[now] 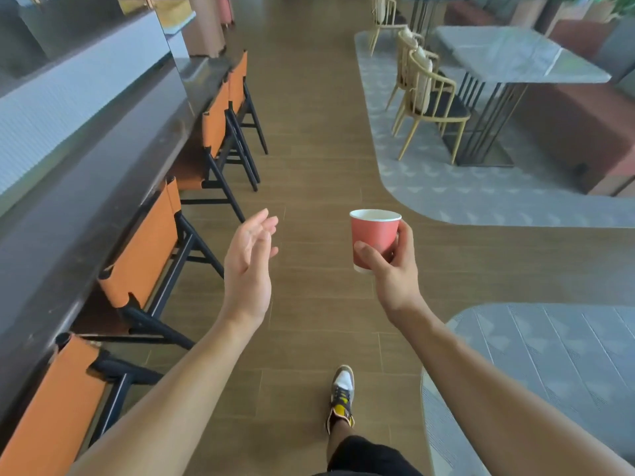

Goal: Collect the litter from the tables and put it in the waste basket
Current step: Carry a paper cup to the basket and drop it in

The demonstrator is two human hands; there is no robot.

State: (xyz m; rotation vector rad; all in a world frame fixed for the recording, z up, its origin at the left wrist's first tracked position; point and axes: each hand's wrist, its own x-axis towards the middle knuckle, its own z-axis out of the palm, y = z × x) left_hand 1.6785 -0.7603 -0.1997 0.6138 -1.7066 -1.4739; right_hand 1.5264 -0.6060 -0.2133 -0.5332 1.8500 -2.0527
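Holding a red paper cup (374, 235) upright over the wooden floor (309, 159), the right hand (395, 276) grasps its lower half with fingers (402, 237) and thumb. The left hand (247, 266) is released, straight and holding nothing. The floor runs ahead as an open aisle, bounded at left by orange chairs (144, 249) along the dark table (103, 159) and at right by the curved edges of grey carpet (446, 197) bearing a marble table (515, 56).
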